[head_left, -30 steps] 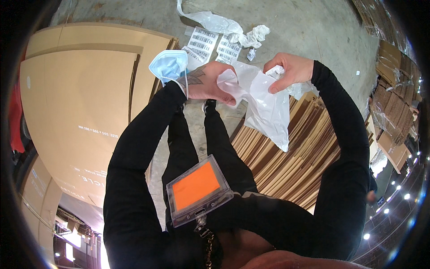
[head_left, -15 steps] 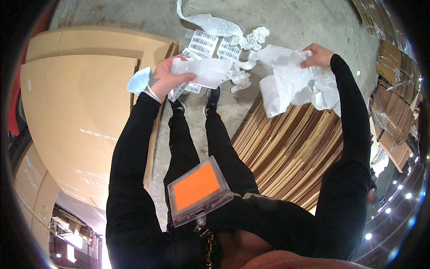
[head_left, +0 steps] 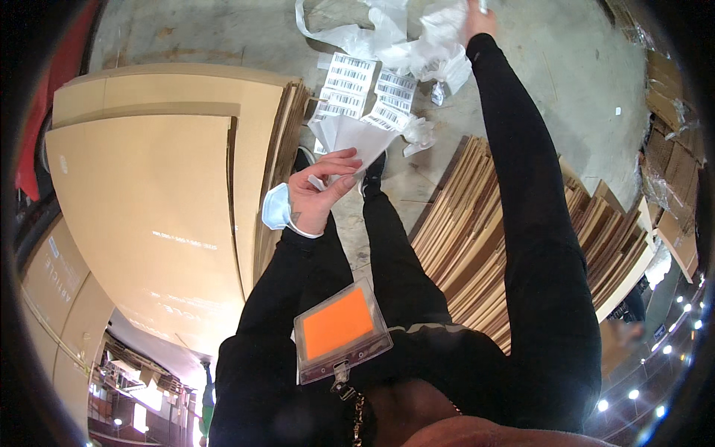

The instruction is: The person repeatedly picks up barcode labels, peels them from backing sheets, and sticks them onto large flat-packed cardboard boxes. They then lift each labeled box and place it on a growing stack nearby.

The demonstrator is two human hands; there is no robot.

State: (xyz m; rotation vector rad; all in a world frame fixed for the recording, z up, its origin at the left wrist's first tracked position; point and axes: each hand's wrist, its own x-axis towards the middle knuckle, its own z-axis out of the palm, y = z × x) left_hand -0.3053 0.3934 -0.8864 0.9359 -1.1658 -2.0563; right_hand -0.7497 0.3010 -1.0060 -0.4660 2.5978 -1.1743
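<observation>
My left hand (head_left: 320, 190) pinches a folded white paper sheet (head_left: 357, 138) between thumb and fingers, above my shoes. A blue face mask (head_left: 276, 207) hangs at that wrist. Reaching far out to the top edge, my right hand (head_left: 479, 21) is blurred and partly cut off. It is beside crumpled translucent white film (head_left: 443, 33), with a small white bit at its fingers; whether it still grips the film is unclear. Sheets of barcode labels (head_left: 348, 77) lie on the concrete floor beyond my left hand, and a crumpled white scrap (head_left: 419, 135) lies near them.
Large flat cardboard sheets (head_left: 149, 194) stand stacked on my left. A row of flattened cardboard (head_left: 469, 216) leans on edge at right, under my right arm. More wrapped cardboard (head_left: 674, 149) is at the far right. A badge holder with an orange card (head_left: 337, 324) hangs from my neck.
My right hand has swung forward and inward with the film, which now lies bunched beyond the labels. My left hand has drawn back toward me, and its white sheet is now folded.
</observation>
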